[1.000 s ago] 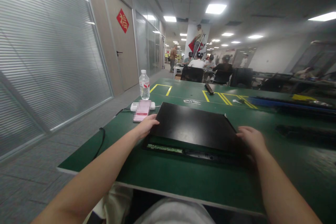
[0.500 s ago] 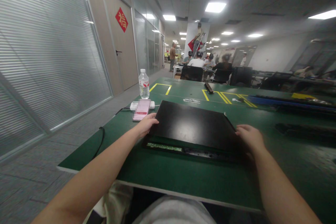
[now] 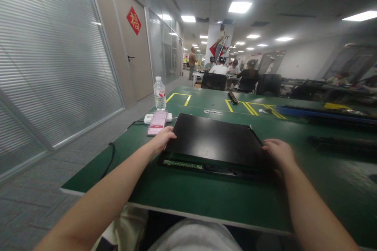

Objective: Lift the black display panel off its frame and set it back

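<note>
A black, flat display panel [image 3: 216, 139] lies tilted in front of me over the green table. My left hand [image 3: 165, 139] grips its left edge, thumb on top. On the opposite side, my right hand [image 3: 279, 152] is closed on the right edge. Beneath the panel's near edge, a green circuit board strip [image 3: 182, 164] shows in a dark frame [image 3: 220, 171]. The fingertips under the panel are hidden, and the frame's right end lies in shadow.
A phone [image 3: 157, 122], a white power strip [image 3: 169, 117] and a water bottle [image 3: 160, 94] stand to the left. Farther back are yellow tape marks [image 3: 251, 108] and a dark ribbed bar [image 3: 233, 98]. Long dark parts [image 3: 338, 143] lie right. Several people sit beyond the table.
Both hands keep their hold on the panel. The bright reflection on its surface has dimmed, and the whole view has shifted slightly.
</note>
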`<control>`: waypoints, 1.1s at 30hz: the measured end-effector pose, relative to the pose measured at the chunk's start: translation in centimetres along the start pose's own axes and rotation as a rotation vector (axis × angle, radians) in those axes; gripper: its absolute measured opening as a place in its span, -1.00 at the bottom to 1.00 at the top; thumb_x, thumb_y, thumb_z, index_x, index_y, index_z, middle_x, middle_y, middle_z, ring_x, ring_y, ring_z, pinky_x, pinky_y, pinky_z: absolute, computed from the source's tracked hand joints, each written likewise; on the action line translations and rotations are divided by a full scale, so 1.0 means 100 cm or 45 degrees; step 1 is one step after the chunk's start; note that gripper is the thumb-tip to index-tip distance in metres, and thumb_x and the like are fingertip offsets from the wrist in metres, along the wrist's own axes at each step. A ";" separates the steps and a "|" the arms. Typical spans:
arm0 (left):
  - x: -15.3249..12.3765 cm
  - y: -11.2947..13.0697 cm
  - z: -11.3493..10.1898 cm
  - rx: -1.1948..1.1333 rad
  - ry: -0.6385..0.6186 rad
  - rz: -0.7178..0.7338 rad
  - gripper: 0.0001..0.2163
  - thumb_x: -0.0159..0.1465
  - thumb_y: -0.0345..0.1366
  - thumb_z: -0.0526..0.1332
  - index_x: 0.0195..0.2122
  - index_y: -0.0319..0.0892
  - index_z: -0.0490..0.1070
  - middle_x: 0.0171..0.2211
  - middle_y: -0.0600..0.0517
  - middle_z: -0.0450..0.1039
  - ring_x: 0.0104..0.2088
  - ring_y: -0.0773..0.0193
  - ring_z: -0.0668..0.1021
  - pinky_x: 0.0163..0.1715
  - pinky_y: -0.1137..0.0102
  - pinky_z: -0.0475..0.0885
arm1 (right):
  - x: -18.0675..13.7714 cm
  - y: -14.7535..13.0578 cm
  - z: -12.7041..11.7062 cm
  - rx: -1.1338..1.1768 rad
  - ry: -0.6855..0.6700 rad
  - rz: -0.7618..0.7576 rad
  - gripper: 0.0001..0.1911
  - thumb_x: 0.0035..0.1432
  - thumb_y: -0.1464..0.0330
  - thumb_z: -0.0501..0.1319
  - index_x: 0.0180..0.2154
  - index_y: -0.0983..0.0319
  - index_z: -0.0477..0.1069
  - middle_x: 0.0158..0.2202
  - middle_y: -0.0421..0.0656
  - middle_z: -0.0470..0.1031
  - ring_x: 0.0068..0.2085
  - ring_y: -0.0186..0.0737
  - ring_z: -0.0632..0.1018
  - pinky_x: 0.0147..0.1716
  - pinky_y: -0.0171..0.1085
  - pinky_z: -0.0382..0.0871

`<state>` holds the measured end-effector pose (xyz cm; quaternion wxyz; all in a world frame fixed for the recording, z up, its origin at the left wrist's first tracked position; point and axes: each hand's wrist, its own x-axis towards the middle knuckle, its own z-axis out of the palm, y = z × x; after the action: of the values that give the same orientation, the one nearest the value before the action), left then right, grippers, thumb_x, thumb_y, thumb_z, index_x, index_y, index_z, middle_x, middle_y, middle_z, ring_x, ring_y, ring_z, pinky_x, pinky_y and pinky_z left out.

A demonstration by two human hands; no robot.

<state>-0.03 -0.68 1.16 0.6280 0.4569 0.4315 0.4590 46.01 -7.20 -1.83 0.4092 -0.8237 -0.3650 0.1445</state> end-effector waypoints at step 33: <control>0.000 0.003 -0.003 -0.069 0.042 0.010 -0.63 -0.11 -0.50 0.27 -0.21 -0.19 0.43 -0.41 0.06 0.54 -0.47 0.24 0.58 -0.46 0.40 0.46 | -0.011 -0.007 -0.004 0.148 0.107 0.005 -0.75 -0.02 0.23 0.21 -0.31 0.22 0.52 -0.50 -0.06 0.61 -0.39 -0.07 0.58 -0.41 -0.21 0.37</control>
<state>-0.33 -0.56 1.34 0.6310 0.4339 0.4274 0.4805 45.11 -7.99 -1.14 0.4710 -0.8046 -0.3370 0.1314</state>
